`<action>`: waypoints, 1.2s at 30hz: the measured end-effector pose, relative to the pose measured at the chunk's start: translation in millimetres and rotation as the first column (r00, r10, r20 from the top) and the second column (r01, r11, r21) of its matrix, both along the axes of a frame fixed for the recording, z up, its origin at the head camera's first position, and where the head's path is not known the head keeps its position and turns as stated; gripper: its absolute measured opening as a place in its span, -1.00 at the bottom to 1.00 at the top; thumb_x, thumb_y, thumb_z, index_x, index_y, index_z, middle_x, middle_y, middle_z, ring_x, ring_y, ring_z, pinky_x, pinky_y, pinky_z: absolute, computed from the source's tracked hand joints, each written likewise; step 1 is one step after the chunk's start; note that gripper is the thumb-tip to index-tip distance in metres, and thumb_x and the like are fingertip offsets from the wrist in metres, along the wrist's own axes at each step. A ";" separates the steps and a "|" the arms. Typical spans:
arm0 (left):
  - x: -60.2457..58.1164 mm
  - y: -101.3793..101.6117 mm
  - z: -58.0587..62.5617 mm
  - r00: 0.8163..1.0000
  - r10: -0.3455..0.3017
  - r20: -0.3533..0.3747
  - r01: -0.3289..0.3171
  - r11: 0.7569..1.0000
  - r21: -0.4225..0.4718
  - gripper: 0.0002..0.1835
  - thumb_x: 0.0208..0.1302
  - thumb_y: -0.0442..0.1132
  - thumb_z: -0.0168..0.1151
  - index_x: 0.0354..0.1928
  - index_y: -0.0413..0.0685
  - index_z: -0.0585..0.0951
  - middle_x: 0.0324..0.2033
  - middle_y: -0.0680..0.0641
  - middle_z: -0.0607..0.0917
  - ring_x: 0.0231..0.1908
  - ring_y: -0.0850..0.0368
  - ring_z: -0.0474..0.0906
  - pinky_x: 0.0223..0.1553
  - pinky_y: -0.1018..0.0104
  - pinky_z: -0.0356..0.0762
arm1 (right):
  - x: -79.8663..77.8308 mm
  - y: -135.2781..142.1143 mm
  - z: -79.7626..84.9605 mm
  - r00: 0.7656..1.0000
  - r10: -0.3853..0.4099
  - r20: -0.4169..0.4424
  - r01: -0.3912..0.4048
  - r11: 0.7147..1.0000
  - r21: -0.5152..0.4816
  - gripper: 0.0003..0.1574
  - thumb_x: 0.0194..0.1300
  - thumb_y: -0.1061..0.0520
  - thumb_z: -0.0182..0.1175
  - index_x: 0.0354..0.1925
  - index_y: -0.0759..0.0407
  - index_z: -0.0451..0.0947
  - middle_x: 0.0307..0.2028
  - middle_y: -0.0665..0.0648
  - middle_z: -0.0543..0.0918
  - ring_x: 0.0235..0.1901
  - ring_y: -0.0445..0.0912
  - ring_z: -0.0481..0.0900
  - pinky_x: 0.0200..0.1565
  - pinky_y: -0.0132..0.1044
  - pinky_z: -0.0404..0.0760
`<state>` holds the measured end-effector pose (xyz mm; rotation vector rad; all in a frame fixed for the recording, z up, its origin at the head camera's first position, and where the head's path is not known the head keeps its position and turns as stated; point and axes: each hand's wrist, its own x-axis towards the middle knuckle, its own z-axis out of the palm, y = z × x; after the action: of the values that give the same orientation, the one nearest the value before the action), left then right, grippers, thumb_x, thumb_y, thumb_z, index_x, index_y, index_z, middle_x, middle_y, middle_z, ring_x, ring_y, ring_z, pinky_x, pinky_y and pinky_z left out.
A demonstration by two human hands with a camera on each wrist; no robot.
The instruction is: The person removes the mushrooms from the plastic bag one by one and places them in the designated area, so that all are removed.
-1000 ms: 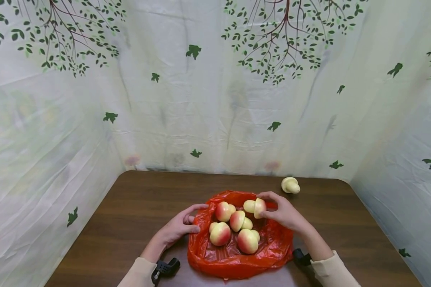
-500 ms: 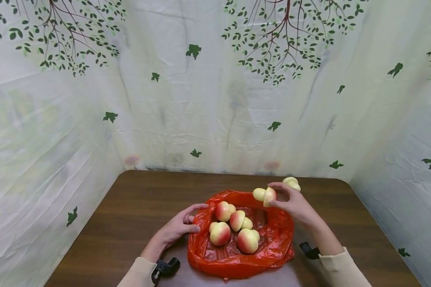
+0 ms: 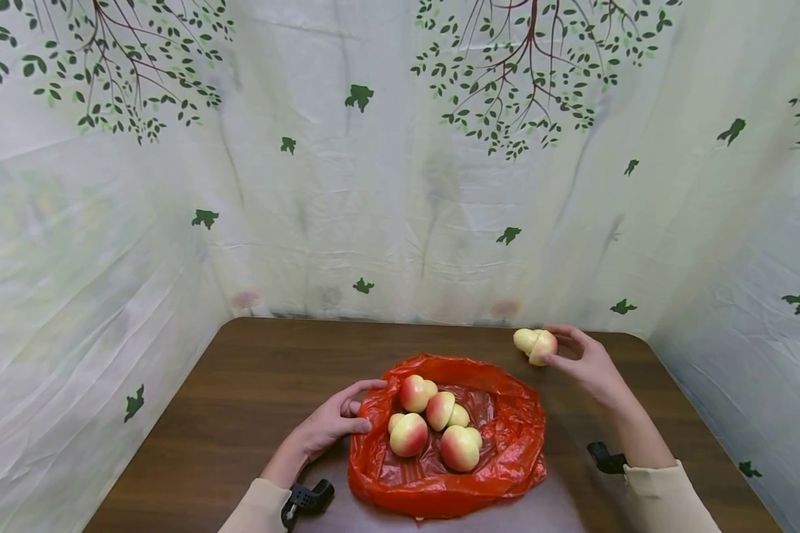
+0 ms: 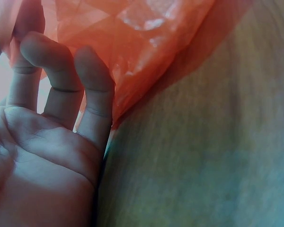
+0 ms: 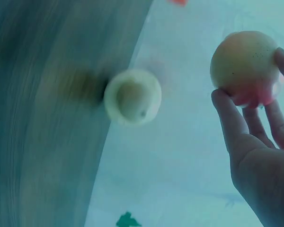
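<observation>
My right hand (image 3: 590,366) pinches a toy-like mushroom (image 3: 545,349) with a pale stem and red-tinged cap, held up near the table's far right edge. In the right wrist view the cap of this mushroom (image 5: 244,66) sits between thumb and fingers. Beyond it a pale, blurred mushroom (image 5: 149,101) lies on the table; the held one mostly hides it in the head view. My left hand (image 3: 333,417) grips the left rim of a red plastic bag (image 3: 440,492), its fingers bent at the film (image 4: 146,42). Several red-and-cream mushrooms (image 3: 410,434) lie inside the opened bag.
The brown wooden table (image 3: 293,355) ends at a pale cloth backdrop (image 3: 400,185) printed with leaves, which also rises on both sides. Black wrist-camera mounts (image 3: 310,496) are on both wrists.
My right hand has lifted the mushroom out of the bag's right side and carried it right and away, toward the pale mushroom at the far edge. The left hand and bag have stayed put.
</observation>
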<state>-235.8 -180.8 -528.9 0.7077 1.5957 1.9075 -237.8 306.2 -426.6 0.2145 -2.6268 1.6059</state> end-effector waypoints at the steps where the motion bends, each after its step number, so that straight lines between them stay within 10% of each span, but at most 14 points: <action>1: -0.1 -0.1 0.1 1.000 0.000 0.001 0.000 1.000 0.001 -0.27 0.54 -0.37 0.22 0.63 -0.13 0.17 -0.28 0.06 0.83 -0.30 0.23 0.83 -0.14 0.25 0.83 | -0.1 3.9 0.9 1.000 -0.010 0.001 0.010 1.000 0.010 -0.19 0.48 0.00 0.37 0.50 0.28 0.35 0.47 0.42 0.43 0.48 0.31 0.36 0.02 -0.65 0.52; 13: 0.9 -0.8 0.8 1.000 -0.007 -0.006 0.007 1.000 0.017 -0.28 0.55 -0.35 0.23 0.62 -0.17 0.17 -0.26 0.04 0.84 -0.30 0.23 0.83 -0.17 0.26 0.83 | -12.0 41.4 1.4 0.994 -0.109 -0.020 0.110 0.990 0.085 -0.13 0.50 -0.04 0.34 0.55 0.29 0.29 0.43 0.45 0.49 0.00 -0.64 0.41 -0.04 -0.68 0.49; 28: 0.4 1.1 -0.6 1.000 -0.001 0.001 0.001 1.000 -0.002 -0.28 0.54 -0.33 0.24 0.62 -0.15 0.18 -0.27 0.04 0.84 -0.31 0.23 0.83 -0.19 0.27 0.83 | -25.3 66.3 -16.6 0.978 -0.205 0.019 0.205 0.979 0.019 -0.05 0.50 -0.09 0.34 0.56 0.35 0.22 0.41 0.45 0.43 -0.05 -0.61 0.41 -0.09 -0.65 0.51; 36: 0.6 0.9 -1.0 1.000 -0.007 -0.014 0.007 1.000 0.014 -0.29 0.55 -0.36 0.22 0.62 -0.17 0.18 -0.28 0.06 0.83 -0.30 0.24 0.82 -0.18 0.27 0.83 | -33.6 73.5 -29.8 0.972 -0.225 0.069 0.223 0.974 0.041 0.00 0.52 -0.16 0.30 0.61 0.32 0.16 0.50 0.48 0.34 0.22 -0.18 0.43 -0.08 -0.70 0.44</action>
<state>-235.2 -179.8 -529.9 0.7325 1.5873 1.9148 -271.4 379.6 -456.4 -0.1385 -2.6195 1.5249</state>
